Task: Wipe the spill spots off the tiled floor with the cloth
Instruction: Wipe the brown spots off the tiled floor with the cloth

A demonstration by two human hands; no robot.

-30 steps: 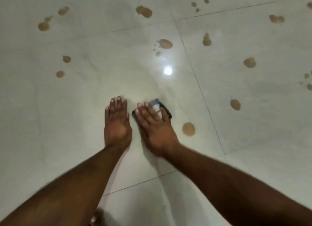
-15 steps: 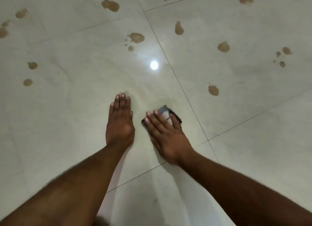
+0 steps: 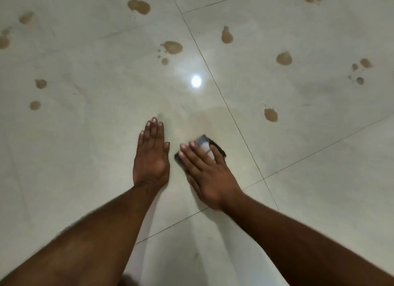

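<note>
My right hand (image 3: 207, 170) presses flat, fingers straight, on a small dark cloth with a pale patch (image 3: 204, 141) on the glossy pale tiled floor (image 3: 89, 136). Most of the cloth is hidden under the hand. My left hand (image 3: 151, 155) rests flat on the floor just left of it, fingers together. A faint wet smear (image 3: 211, 117) lies just beyond the cloth. Several brown spill spots dot the tiles: the nearest one (image 3: 271, 114) to the right, others farther off such as one (image 3: 173, 47) straight ahead and two (image 3: 35, 105) at left.
Dark grout lines (image 3: 241, 132) cross the floor, one running diagonally just right of the cloth. A bright lamp reflection (image 3: 196, 81) shines ahead of my hands. More brown spots (image 3: 284, 58) spread toward the far right and far left.
The brown spot that lay right of the cloth one second ago is gone; my right hand slid the cloth over it. The view shifted, and a faint smear shows beyond the cloth.
</note>
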